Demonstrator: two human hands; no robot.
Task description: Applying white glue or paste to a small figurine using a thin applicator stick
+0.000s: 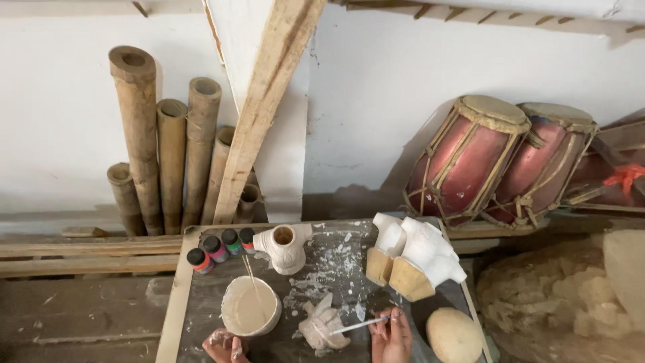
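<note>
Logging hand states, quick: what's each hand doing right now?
Left hand: beside the bowl of pale slip, closed or open cannot be told.
Right hand: closed on a thin white stick pointing at the small white figure.

Item: our two hands, entered as seen from the head camera at the lower edge of the view.

Left hand (225,346): only knuckles and the upper fingers show. We wear no glove and no ring that we can make out. Pale, whitish smears and flecks of dried material coat the fingers and knuckles.

Right hand (392,338): bare, with no glove. Fingers and the back of the hand show to the wrist; fingertips carry lighter whitish smudges. No sleeve or cuff reaches into view on either side.
</note>
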